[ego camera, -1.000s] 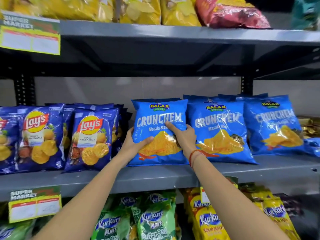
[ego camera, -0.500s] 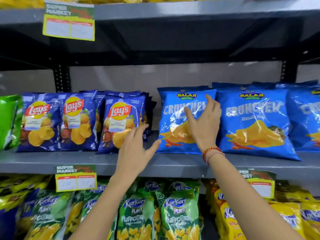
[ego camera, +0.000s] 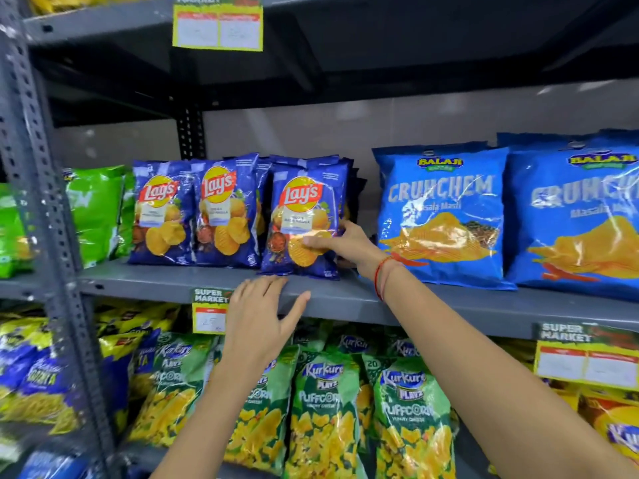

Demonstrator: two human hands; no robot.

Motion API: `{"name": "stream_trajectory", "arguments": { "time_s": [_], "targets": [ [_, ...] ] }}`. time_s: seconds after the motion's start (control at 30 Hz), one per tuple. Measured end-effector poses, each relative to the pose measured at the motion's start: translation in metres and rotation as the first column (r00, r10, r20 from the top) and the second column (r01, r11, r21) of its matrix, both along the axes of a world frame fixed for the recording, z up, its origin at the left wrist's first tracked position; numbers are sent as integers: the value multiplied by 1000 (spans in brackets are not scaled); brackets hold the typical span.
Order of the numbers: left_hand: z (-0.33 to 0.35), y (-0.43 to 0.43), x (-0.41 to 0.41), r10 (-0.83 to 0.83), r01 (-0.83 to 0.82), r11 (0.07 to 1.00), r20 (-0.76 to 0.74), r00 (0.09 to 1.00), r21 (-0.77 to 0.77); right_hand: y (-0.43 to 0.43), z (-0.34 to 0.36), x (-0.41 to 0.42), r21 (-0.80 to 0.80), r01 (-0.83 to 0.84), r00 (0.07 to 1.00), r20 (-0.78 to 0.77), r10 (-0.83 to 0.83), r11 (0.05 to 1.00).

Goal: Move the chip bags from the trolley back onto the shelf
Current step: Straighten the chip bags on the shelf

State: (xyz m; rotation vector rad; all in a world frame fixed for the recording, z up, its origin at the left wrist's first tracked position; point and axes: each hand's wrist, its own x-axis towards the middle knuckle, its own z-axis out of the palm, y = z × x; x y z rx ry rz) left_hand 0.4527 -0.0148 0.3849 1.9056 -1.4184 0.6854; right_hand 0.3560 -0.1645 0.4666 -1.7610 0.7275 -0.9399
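Risk came first. The front Lay's bag stood upright at the front edge of the middle shelf, its base just inside the lip. A push from its right side could have tipped it leftward into the two Lay's bags beside it, or slid its base over the edge onto the Kurkure bags below. The film looked slick and the bag air-filled, so you should have judged it light and easy to overturn. A squeeze at the lower corner could also have crushed the chips.

Your right hand was at that bag's lower right corner. The thumb lay across the front face and the fingers reached behind the right edge, so the grip was partly closed around the bag. How firmly it pinched could not be told.

Your left hand was spread flat, fingers extended, released and holding nothing. Its fingertips touched the shelf's front edge just below the bag's left corner. You could have used it to stop a forward slide.

The Crunchem bags stood to the right on the same shelf, apart from your hands. The trolley was not in view, so any bags left in it could not be counted.
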Motion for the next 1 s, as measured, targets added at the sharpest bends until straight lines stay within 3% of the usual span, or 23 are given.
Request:
{"name": "stream_trajectory", "arguments": {
  "time_s": [0.1,0.4,0.7,0.8,0.9,1.0],
  "targets": [
    [-6,1,-1,-22,22,1000,-12,1000,-20,-6,-3,6,-8,-67,998,18,67,998],
    [-13,-5,3,-16,16,998,-13,1000,-63,-9,-5,13,-200,108,994,3,-109,974],
    [-15,-9,5,-32,31,996,-10,999,-87,-4,-8,6,-217,137,989,-17,-144,966],
    [-11,-8,4,-44,40,993,-38,998,-113,5,2,-11,-341,216,976,51,-212,915],
    [1,-13,-8,-117,98,975,-84,990,-201,13,19,-44,-439,334,940,220,-260,834],
    [20,-29,-29,-264,220,927,-113,958,-305,9,27,-85,-506,526,847,381,-370,683]
  ]
}}
